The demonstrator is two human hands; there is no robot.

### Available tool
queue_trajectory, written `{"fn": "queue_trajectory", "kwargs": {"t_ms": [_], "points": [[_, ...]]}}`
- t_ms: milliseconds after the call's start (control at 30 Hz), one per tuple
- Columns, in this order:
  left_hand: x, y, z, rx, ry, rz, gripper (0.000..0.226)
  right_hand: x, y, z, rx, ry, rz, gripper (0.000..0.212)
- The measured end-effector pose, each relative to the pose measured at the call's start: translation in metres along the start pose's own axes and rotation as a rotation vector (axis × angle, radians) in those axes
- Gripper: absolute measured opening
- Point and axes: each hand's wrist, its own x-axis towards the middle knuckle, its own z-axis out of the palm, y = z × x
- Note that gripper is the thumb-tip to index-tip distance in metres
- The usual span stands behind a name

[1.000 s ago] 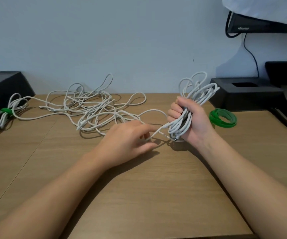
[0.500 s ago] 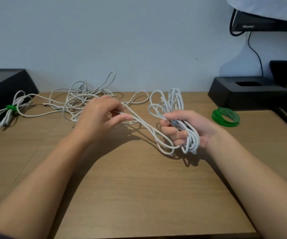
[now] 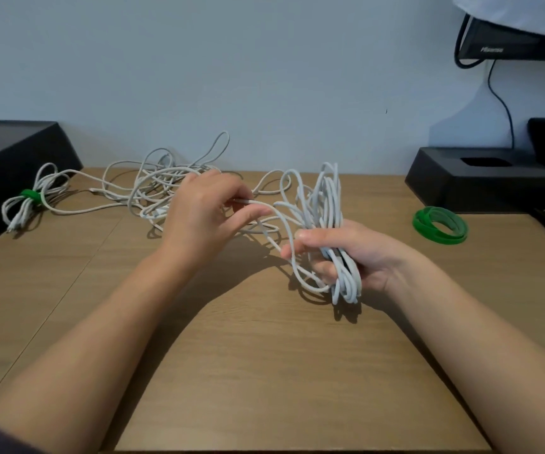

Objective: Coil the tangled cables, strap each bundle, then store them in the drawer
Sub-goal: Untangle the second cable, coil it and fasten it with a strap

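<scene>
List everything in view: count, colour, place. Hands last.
table: one, brown wood, foreground
tangled cables: one pile, white, rear centre
strapped bundle: one, white with green strap, rear left
half-wound coil: one, white, held, centre right
strap roll: one, green, right side
left box: one, black, far left
right box: one, black, far right
screen: one, black, top right
left hand: one, pinches strand beside coil
right hand: one, grips half-wound coil

Soft, even light; faint shadows under the forearms on the desk (image 3: pixel 264 371); wide-angle bending at edges.
</scene>
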Motion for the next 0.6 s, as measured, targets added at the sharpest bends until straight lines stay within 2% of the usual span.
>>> {"fn": "queue_trajectory", "kwargs": {"t_ms": [67, 233, 300, 433, 600], "points": [[0.0, 0.005, 0.002, 0.022, 0.02, -0.015, 0.045, 0.005, 0.004, 0.006, -0.019, -0.035, 0.027, 0.014], [-0.001, 0.007, -0.001, 0.073, 0.005, -0.084, 0.043, 0.012, 0.009, 0.009, 0.05, -0.1, 0.066, 0.025], [0.0, 0.008, 0.0, 0.127, -0.011, -0.11, 0.039, 0.014, 0.01, 0.005, 0.042, -0.127, 0.008, 0.028], [-0.004, 0.003, 0.005, 0.284, -0.042, -0.161, 0.023, 0.015, 0.013, 0.0, 0.064, -0.078, -0.151, 0.021], [-0.009, -0.008, 0.005, 0.356, -0.148, -0.288, 0.02, 0.014, 0.011, -0.005, 0.375, 0.034, -0.348, 0.012]]}}
